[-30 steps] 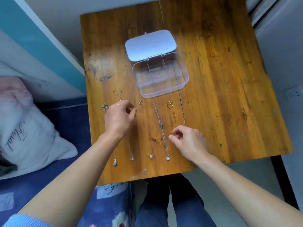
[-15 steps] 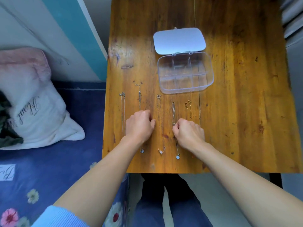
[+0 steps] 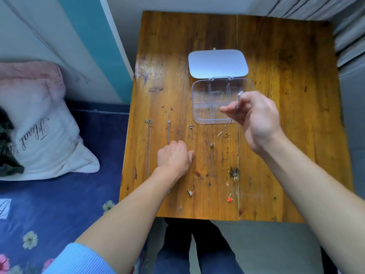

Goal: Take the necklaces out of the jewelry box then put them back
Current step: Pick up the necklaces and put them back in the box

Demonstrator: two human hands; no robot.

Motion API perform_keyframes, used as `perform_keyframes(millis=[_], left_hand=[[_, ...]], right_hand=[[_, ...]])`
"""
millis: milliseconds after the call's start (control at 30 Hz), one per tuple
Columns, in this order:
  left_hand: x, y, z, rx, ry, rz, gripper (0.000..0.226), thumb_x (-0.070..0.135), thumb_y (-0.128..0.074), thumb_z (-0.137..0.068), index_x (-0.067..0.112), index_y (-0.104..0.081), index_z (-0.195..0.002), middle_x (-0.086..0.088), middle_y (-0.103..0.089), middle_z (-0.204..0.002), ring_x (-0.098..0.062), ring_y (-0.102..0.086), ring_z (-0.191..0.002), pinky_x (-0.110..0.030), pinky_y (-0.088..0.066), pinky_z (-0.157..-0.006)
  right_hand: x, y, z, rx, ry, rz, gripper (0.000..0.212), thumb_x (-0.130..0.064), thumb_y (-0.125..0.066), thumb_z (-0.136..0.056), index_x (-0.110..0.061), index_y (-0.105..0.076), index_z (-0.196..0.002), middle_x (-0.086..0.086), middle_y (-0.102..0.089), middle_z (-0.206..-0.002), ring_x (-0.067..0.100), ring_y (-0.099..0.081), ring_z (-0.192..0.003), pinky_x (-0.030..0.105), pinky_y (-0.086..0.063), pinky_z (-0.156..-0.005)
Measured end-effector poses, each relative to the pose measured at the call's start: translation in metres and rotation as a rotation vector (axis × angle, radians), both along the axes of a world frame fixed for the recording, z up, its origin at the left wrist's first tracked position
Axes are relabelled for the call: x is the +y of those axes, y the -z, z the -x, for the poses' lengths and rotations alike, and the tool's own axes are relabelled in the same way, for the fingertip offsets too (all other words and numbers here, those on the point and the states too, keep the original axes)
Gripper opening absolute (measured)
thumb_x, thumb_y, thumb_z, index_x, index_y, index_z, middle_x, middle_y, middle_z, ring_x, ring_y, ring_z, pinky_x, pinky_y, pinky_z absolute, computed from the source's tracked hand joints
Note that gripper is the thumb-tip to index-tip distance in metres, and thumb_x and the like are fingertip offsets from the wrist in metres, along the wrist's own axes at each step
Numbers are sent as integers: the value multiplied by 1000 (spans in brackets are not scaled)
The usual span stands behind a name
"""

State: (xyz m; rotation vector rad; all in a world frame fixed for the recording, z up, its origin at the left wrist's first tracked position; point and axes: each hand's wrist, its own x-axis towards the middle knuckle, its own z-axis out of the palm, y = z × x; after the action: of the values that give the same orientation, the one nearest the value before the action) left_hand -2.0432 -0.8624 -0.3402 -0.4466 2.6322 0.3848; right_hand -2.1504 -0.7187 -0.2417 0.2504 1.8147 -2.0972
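Worn orange-brown wooden table [image 3: 286, 76] sits beside a navy floral bedsheet [image 3: 59, 204], with a white script-lettered pillow [image 3: 49, 139] and pink pillow [image 3: 29, 76] on it.

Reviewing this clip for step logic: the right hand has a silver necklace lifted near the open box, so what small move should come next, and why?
Probably lower the silver necklace into a compartment of the jewelry box. The right hand pinches it above the box's near right corner, the chain's tail trails over the table, the lid lies open, and the compartments look empty.
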Motion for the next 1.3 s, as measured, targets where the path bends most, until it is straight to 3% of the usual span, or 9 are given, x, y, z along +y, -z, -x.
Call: perform_keyframes(millis=[133, 267, 367, 467, 700, 800, 933, 1133, 1300], left_hand=[[4, -2, 5, -73, -28, 28, 48, 56, -59, -86, 11, -59, -103, -9, -66, -105, -31, -64, -96, -33, -36, -67], [9, -5, 10, -128, -99, -47, 27, 39, -64, -90, 13, -60, -98, -9, -69, -102, -32, -64, -94, -33, -36, -66], [13, -6, 10, -139, -162, -90, 8, 19, -62, -91, 15, -55, -91, -10, -69, -101, -30, -56, -81, -34, -37, -66], [14, -6, 10, -155, -223, -144, 6, 15, -61, -90, 15, -55, -91, -10, -68, -102, -32, -59, -86, -34, -38, -67], [16, -7, 9, -169, -291, -211, 22, 24, -63, -88, 13, -48, -76, -7, -56, -84, -30, -49, -78, -34, -38, -67], [19, -8, 7, -163, -276, -180, 32, 20, -60, -87, 13, -39, -63, -6, -51, -77, -30, -49, -74, -33, -37, -64], [21, -9, 7, -138, -264, -184, 29, 20, -60, -87, 13, -42, -66, -4, -48, -70, -29, -50, -72, -33, -37, -62], [19, -2, 3, -103, -255, -202, 35, 19, -60, -84, 14, -36, -60, -1, -41, -61, -28, -50, -67, -33, -36, -58], [17, 1, -7, 13, -290, -223, 13, 20, -56, -76, 10, -56, -68, -3, -55, -67, -28, -55, -67, -32, -42, -57]], right_hand=[[-13, -18, 36, -91, 29, 99, 21, -16, -41, -90, -14, -50, -71, 0, -52, -57, 15, -55, -55, 32, -54, -66], [-31, -33, 64, -125, 57, 150, 25, -17, -42, -89, -18, -47, -64, -3, -47, -54, 13, -48, -49, 29, -51, -61], [-42, -40, 80, -126, 44, 193, 32, -16, -43, -88, -20, -44, -56, -4, -45, -55, 13, -45, -48, 27, -48, -59], [-52, -40, 91, -142, 28, 210, 31, -16, -44, -87, -20, -43, -56, -3, -44, -55, 13, -43, -47, 26, -46, -58], [-73, -7, 105, -250, 43, 136, 24, -15, -46, -85, -17, -43, -60, -1, -47, -56, 14, -48, -47, 27, -50, -60], [-75, 8, 108, -281, 27, 73, 16, -17, -48, -85, -14, -52, -69, 1, -55, -57, 17, -59, -51, 29, -55, -64], [-75, 25, 110, -218, -100, -148, 12, -18, -51, -82, -10, -59, -78, 2, -67, -62, 19, -72, -65, 34, -57, -71], [-72, 53, 100, 93, -374, -690, 17, -14, -57, -74, -3, -66, -65, 16, -70, -72, 21, -57, -58, 34, -44, -60], [-62, 58, 95, 254, -556, -911, 14, -16, -63, -81, -14, -70, -69, 11, -71, -80, 21, -62, -73, 27, -48, -63]])
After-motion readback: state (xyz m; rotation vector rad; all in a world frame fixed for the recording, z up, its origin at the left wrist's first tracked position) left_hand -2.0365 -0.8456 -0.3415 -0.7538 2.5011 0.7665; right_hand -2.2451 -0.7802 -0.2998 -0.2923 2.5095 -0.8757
